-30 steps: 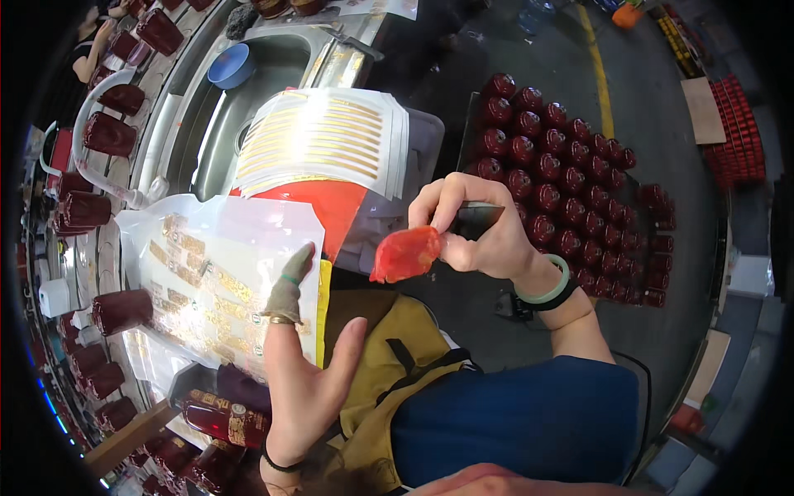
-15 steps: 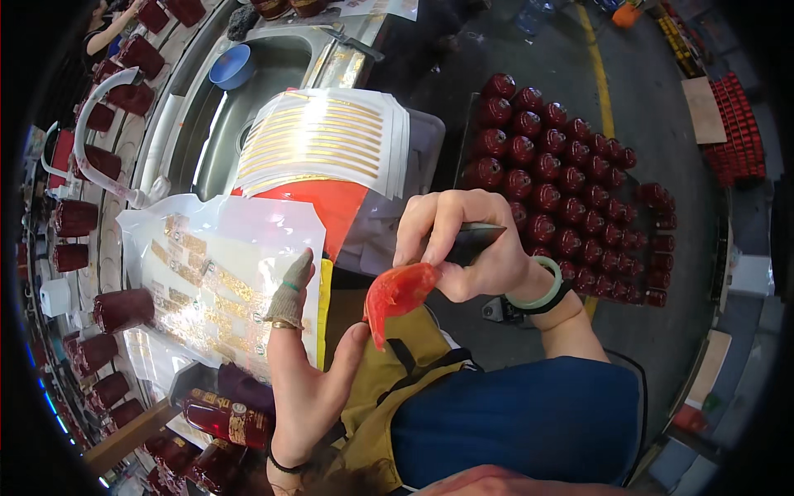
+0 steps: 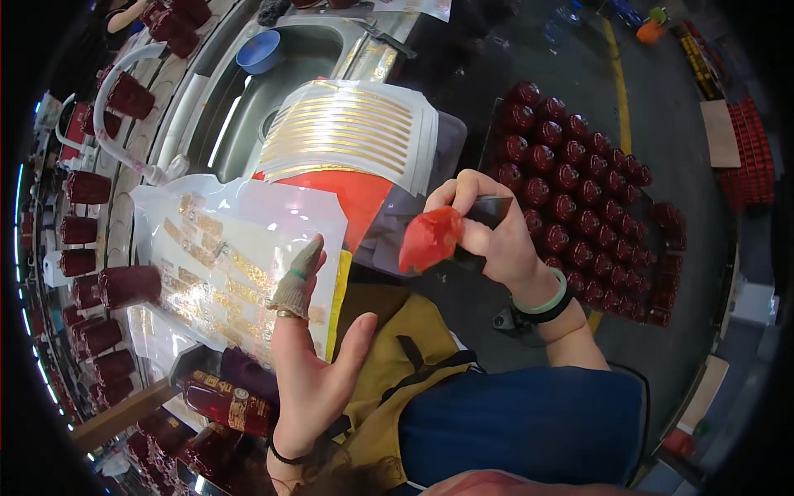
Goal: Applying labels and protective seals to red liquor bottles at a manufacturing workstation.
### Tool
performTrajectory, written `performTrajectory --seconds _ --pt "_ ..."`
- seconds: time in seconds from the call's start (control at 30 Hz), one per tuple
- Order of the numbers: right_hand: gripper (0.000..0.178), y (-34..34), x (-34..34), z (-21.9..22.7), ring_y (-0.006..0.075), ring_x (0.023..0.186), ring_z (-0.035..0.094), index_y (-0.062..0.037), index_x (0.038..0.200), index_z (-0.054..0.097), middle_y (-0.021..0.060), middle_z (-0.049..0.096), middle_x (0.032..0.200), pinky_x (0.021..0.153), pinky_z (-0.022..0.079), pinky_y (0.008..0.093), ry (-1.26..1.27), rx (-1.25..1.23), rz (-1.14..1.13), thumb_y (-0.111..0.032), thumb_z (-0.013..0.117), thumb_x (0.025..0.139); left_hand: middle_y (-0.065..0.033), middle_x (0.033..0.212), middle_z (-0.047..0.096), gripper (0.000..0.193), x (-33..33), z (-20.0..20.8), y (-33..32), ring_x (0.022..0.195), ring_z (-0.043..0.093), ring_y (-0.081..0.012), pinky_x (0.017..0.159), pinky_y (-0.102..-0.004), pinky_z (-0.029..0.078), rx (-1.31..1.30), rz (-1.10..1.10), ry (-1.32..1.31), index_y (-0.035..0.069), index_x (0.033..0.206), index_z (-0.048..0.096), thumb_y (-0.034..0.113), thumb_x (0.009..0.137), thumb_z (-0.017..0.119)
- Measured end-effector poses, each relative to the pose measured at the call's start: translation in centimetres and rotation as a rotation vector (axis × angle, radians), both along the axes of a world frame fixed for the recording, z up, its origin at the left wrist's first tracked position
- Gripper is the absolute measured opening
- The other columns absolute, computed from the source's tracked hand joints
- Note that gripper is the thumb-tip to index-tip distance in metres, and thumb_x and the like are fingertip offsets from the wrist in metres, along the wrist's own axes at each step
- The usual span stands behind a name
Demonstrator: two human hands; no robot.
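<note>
My right hand (image 3: 504,244) is closed on a soft, glossy red piece (image 3: 430,240), whose exact kind I cannot make out. A dark flat piece (image 3: 490,211) also shows between its fingers. My left hand (image 3: 314,372) is empty, thumb and fingers spread, with a knitted finger sleeve (image 3: 291,285) over its forefinger. It is apart from the red piece and hovers by the near edge of a translucent sheet of gold decals (image 3: 215,273). Just below, a dark red glass vessel with gold decoration (image 3: 227,405) lies on its side beside my left wrist.
Gold-striped decal sheets (image 3: 351,124) lie over a red sheet (image 3: 364,194) beside a metal sink (image 3: 318,41) holding a blue bowl (image 3: 259,51). Dark red glass vessels line a conveyor (image 3: 124,198) at left. Several rows of them (image 3: 571,174) stand low at right.
The red piece, earlier hanging down to my left thumb, has moved away from it and bunched up. My right hand has shifted to the right. The view has turned slightly.
</note>
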State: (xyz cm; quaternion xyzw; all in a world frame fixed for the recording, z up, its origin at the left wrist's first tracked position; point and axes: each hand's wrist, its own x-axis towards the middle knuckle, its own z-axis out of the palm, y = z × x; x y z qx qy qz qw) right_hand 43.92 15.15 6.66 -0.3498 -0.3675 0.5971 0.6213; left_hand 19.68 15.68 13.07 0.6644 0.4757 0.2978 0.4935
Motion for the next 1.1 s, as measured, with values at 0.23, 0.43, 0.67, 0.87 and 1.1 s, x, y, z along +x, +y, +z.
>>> performTrajectory --seconds 0.23,0.43,0.67,0.87,1.1 --pt "0.014 0.0 0.5 0.4 0.0087 0.089 0.057 -0.0037 0.086 0.052 0.0098 0.064 0.104 0.078 0.048 0.0258 -0.017 0.163 -0.007 0.008 0.057 0.080 -0.0188 0.144 0.045 0.071 -0.3 0.4 0.1 0.134 0.044 -0.0289 0.113 -0.0406 0.033 0.041 -0.006 -0.035 -0.004 0.144 0.037 0.005 0.083 0.071" --pt "0.015 0.1 0.7 7.0 0.0248 0.081 0.064 -0.0021 0.086 0.068 0.0160 0.071 0.092 0.071 0.053 0.0337 0.039 0.773 0.172 -0.004 0.081 0.078 -0.0186 0.147 0.041 0.069 -0.9 0.2 0.3 0.135 0.042 -0.0304 0.115 -0.0430 0.031 0.043 -0.003 -0.043 -0.005 0.144 0.036 0.001 0.084 0.068" --pt "0.011 -1.2 -1.4 10.1 0.0254 0.076 0.063 0.0028 0.069 0.067 0.0205 0.071 0.091 0.063 0.055 0.0328 0.213 0.907 0.126 0.007 0.073 0.078 -0.0185 0.148 0.040 0.070 -0.8 1.2 0.3 0.137 0.041 -0.0302 0.115 -0.0432 0.030 0.045 -0.009 -0.059 -0.005 0.145 0.035 -0.002 0.083 0.067" --pt "0.012 -1.5 -1.4 10.2 0.0265 0.078 0.062 0.0030 0.076 0.063 0.0188 0.070 0.091 0.063 0.057 0.0334 0.260 0.898 0.313 0.004 0.062 0.088 -0.0186 0.149 0.040 0.069 -0.7 1.3 0.4 0.139 0.039 -0.0315 0.116 -0.0438 0.028 0.022 0.012 -0.062 -0.005 0.145 0.035 -0.003 0.082 0.063" --pt "0.019 -1.2 -2.9 11.6 0.0235 0.064 0.062 -0.0001 0.064 0.069 0.0153 0.071 0.078 0.057 0.050 0.0311 0.265 1.013 0.038 -0.002 0.069 0.083 -0.0184 0.150 0.039 0.069 -0.8 1.8 0.0 0.138 0.039 -0.0315 0.117 -0.0434 0.027 0.003 0.058 -0.072 -0.003 0.146 0.035 -0.004 0.083 0.064"
